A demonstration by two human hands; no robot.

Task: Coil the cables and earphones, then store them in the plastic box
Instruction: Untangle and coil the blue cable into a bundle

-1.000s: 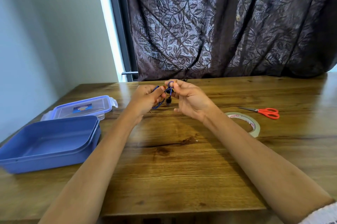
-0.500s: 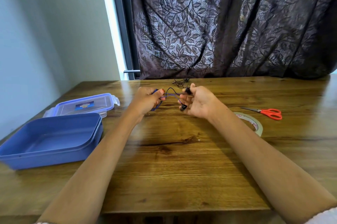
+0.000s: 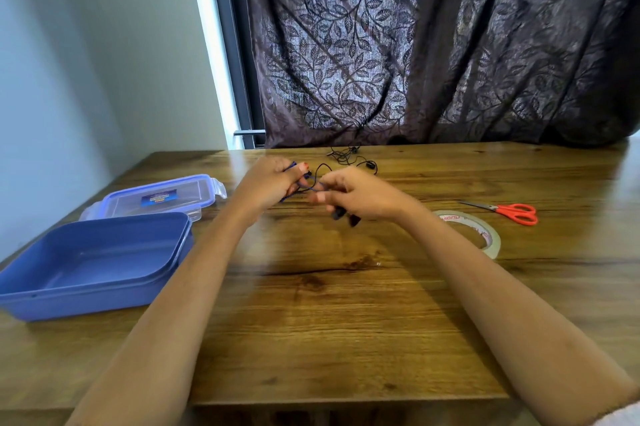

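Along the near edge, bare wood-grain tabletop (image 3: 329,339) lies open between two forearms. At near left, close to the left edge, sits one blue plastic box (image 3: 86,301), rectangular, smooth and uncovered. Just behind it lies its one clear lid (image 3: 180,190), flat, with a blue rim and clips.

Farther in, at the middle, the two hands meet over the wood. The left grip (image 3: 273,183) pinches the blue cord of the earphones (image 3: 313,187). The right grip (image 3: 367,195), somewhat blurred, curls round the same cord, and two dark earbuds hang below its fingers.

To the right, one ring of clear tape (image 3: 458,217) lies flat beside the right forearm. One pair of orange-handled scissors (image 3: 516,212) lies just past it, apart.

By the far edge, one thin black cable (image 3: 346,157) rests in a loose tangle before a dark leaf-patterned curtain (image 3: 433,44).
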